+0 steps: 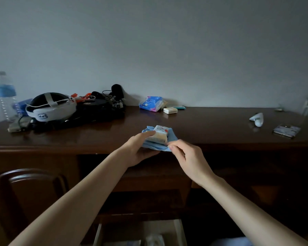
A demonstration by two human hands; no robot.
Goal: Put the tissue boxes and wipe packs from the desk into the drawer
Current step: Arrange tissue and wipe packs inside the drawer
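Open drawer (98, 233) at bottom, pale packs inside, count unclear. L hand (140, 150) cups 1 blue wipe pack (169, 146) w/ 1 small tissue pack (159, 133) atop; R hand (185, 157) pinches its edge. 1 more blue pack (150, 103) far back on desk (212, 125)

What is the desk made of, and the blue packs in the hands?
The desk looks like dark wood with a glossy varnish: it mirrors the things on it. The blue packs look like soft plastic film, since their edges crinkle and bend where the left hand and right hand hold them.
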